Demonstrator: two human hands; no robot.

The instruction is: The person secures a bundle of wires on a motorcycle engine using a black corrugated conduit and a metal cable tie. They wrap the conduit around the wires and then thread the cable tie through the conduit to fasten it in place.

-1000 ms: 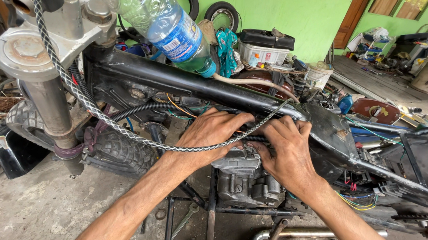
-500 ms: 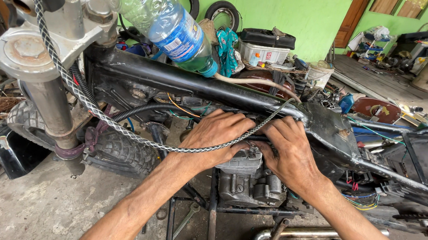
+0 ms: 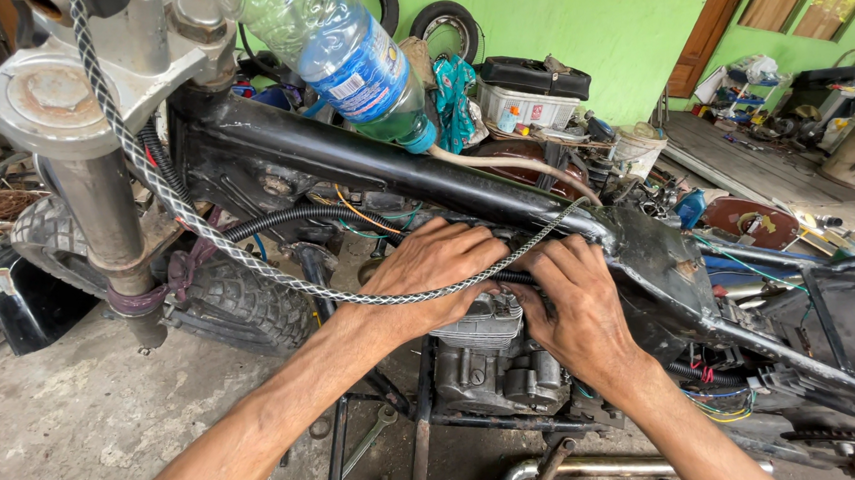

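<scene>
Nearest the camera, both bare forearms reach in from the bottom edge over a stained concrete floor (image 3: pixel 51 447), where a wrench (image 3: pixel 369 440) lies beside the stand legs. The left hand (image 3: pixel 430 275) lies palm down on top of the engine (image 3: pixel 491 361), its fingers bent and spread, the tips pressed under the black frame tube (image 3: pixel 382 163). The right hand (image 3: pixel 578 305) sits just beside it, knuckles up, fingers curled in toward the same spot beneath the tube. Whether either hand actually grips anything there cannot be told; the fingertips are hidden.

A braided metal cable (image 3: pixel 249 262) hangs down from the steering head (image 3: pixel 66 95), sags across the left wrist, and rises again over the fingers of the right hand. A ribbed black hose (image 3: pixel 296 217) runs under the frame tube toward the hands. To the left stands the fork leg (image 3: pixel 105 222) with the knobby front tyre (image 3: pixel 231 304) behind it.

Higher up, a clear plastic bottle (image 3: pixel 350 60) with a blue label hangs upside down, a pale tube leading from its neck along the frame. Beyond it sit a black and white battery (image 3: pixel 528 98), a white bucket (image 3: pixel 639 150) and loose tyres (image 3: pixel 448 28) against the green wall (image 3: pixel 583 19).
</scene>
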